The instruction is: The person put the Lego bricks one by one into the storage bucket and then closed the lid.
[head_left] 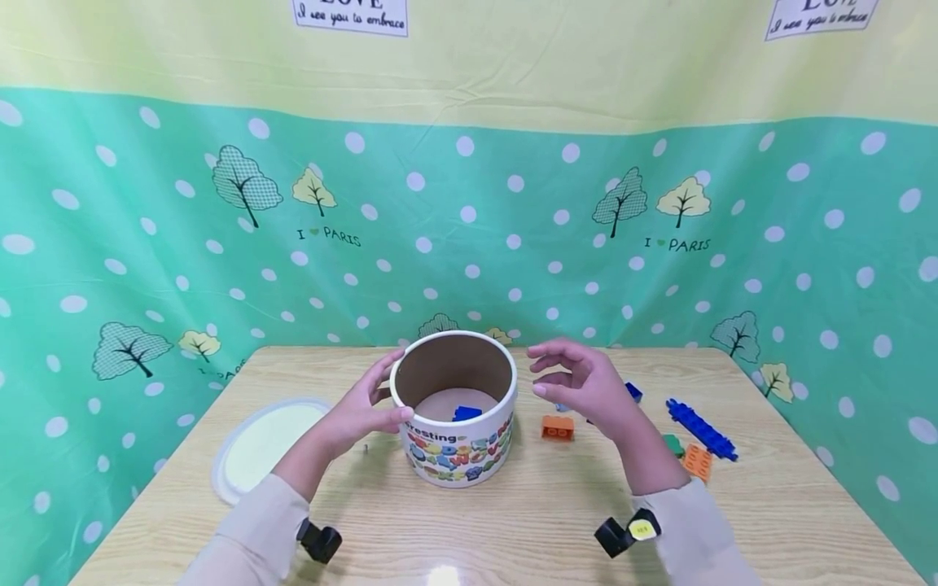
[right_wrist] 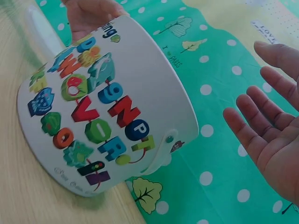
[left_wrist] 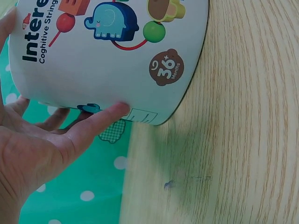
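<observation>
A white round bucket [head_left: 456, 448] printed with colourful letters and pictures stands upright on the table, its top uncovered. Inside, on its floor, lies a blue building block [head_left: 466, 413]. My left hand [head_left: 361, 413] holds the bucket at its left side, thumb by the front of the rim and fingers round the side wall. To the right of the bucket, my right hand [head_left: 579, 387] hovers with loosely bent fingers and nothing in them; the right wrist view shows it apart from the bucket's wall [right_wrist: 149, 84]. An orange block [head_left: 558, 428] lies on the table below that hand.
A white round lid [head_left: 267, 449] lies on the left of the wooden table. Right of my right forearm are a long blue strip of blocks [head_left: 701, 429], another orange block [head_left: 698, 461], a green block [head_left: 672, 444] and a small blue block [head_left: 633, 392]. A polka-dot curtain [head_left: 469, 244] hangs behind.
</observation>
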`<state>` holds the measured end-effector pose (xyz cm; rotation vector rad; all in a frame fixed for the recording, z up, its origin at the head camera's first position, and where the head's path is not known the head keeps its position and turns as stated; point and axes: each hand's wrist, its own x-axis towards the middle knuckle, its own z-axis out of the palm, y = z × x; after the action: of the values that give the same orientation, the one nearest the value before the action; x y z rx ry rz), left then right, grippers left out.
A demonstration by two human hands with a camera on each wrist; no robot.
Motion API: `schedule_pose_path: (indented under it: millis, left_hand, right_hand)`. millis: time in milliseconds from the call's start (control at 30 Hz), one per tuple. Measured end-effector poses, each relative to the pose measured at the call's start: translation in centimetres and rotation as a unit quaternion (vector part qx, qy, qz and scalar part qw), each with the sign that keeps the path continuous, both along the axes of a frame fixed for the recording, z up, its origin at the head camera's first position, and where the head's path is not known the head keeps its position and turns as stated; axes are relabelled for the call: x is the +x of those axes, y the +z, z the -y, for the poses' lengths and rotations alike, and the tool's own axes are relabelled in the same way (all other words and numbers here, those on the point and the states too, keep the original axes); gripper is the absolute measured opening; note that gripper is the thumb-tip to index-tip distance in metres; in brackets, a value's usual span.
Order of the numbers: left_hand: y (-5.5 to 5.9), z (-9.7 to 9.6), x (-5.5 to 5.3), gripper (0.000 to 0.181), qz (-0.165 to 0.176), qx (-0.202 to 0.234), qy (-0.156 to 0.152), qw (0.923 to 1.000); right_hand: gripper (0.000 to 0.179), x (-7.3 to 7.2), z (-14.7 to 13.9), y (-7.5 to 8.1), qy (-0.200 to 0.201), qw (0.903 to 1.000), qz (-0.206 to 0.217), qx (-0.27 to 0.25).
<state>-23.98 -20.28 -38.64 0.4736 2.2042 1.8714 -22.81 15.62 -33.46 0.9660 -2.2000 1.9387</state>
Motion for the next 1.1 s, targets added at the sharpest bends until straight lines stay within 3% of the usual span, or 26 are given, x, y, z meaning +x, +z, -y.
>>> schedule_pose_path:
  millis: [600,800,1100]
  left_hand:
    - [0.1,0.1,-0.1,0.096,-0.001,-0.002,-0.003,1.0]
    - [0.3,0.0,-0.2,0.096,0.002,-0.003,-0.001,1.0]
    - [0.3,0.0,0.0,0.097,0.006,0.004,0.002,1.0]
  right_hand:
    - [0.04,2.0,-3.3,-1.3,-0.06,0.9967,0.003,0.054]
    - [0.037,2.6,-5.1,-1.9,-0.057,0.9964,-0.029,0.056]
    - [0.04,3.2,-7.1,-2.4,-0.065,0.9948,-0.011,0.078]
